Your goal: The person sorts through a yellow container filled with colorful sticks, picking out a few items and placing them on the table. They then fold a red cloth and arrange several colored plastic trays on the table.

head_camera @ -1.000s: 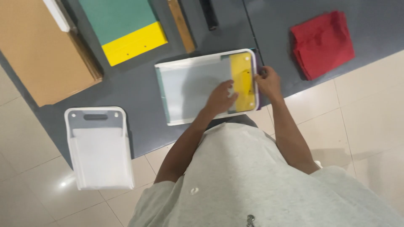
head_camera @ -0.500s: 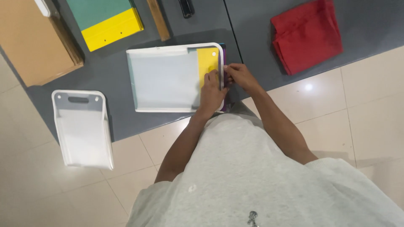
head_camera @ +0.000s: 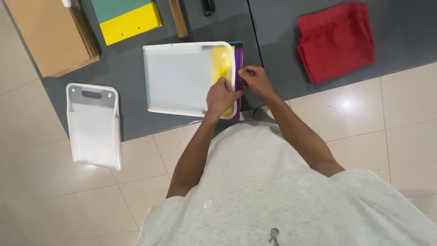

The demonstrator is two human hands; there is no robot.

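White translucent folder (head_camera: 182,77) lies at upper centre of the grey surface (head_camera: 277,41). Left hand (head_camera: 221,96) presses flat on its right end; right hand (head_camera: 255,81) pinches the purple edge (head_camera: 237,68) there.

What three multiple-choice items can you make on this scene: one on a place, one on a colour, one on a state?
1. Where is the red cloth?
A. right of the white pouch
B. left of it
C. inside it

2. What colour is the sheet under the left hand?
A. green
B. yellow
C. black

3. How is the right hand?
A. flat and open
B. pinched at the pouch's right edge
C. off the table

Answers: 1 A, the cloth lies far right. 2 B, yellow shows through the pouch. 3 B, its fingertips close on that edge.
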